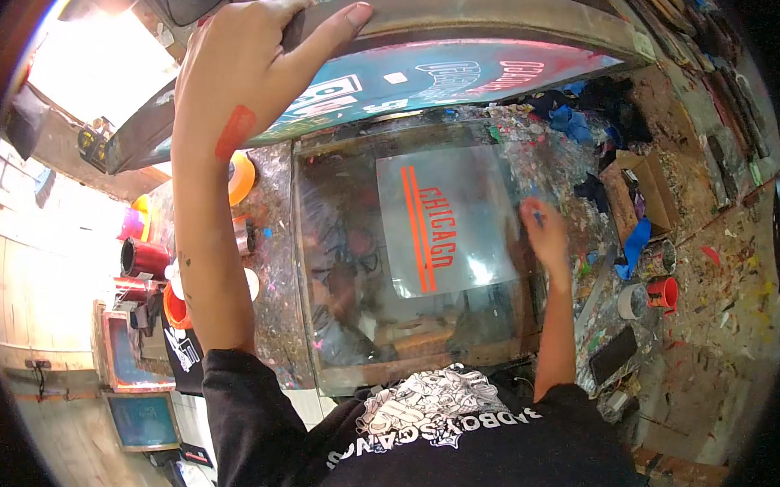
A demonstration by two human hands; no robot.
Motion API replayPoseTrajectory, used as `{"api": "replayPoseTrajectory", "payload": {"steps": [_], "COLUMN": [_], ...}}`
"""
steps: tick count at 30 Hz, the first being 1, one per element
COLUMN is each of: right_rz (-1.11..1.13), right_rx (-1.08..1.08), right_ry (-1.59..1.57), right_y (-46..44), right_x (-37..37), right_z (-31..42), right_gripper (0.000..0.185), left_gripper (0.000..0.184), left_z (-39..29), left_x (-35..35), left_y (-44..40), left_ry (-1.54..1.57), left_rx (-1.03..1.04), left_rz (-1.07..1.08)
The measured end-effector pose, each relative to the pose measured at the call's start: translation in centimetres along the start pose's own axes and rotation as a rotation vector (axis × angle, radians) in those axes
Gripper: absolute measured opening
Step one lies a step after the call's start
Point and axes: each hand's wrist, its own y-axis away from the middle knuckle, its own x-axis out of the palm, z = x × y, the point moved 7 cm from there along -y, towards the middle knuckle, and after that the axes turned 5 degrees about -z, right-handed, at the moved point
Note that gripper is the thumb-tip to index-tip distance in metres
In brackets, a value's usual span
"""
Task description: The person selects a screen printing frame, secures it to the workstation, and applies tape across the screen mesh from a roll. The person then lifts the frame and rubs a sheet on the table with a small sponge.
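My left hand (264,68) is raised at the top, its fingers closed over the wooden edge of a screen printing frame (485,10). The frame is tilted up, and its blue-green mesh (453,78) carries lettering and drawn shapes. A red-orange smear marks my left wrist. Below lies a clear plastic sheet (473,215) printed with "CHICAGO" and two orange stripes, on a glossy glass-like plate (349,314). My right hand (544,234) is just beyond the sheet's right edge, loosely curled and slightly blurred. A gap shows between its fingers, and I see nothing held there.
Paint-stained tabletop surrounds the plate. At right are a cardboard box (642,192), a blue cloth (635,248), a red cup (662,292), a tape roll (633,301) and a dark phone (613,354). Red cans (144,259) stand at left, near smaller screens (144,421).
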Motion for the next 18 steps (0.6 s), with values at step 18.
{"api": "replayPoseTrajectory", "payload": {"steps": [18], "right_rz": [-0.554], "right_rx": [0.096], "right_ry": [0.519], "right_y": [-15.8], "right_x": [-1.6], "right_z": [-8.7], "right_gripper": [0.024], "left_gripper": [0.057], "left_z": [2.9], "left_x": [1.3], "left_y": [-3.7], "left_ry": [0.075], "left_rx": [-0.092], "left_rz": [-0.045]}}
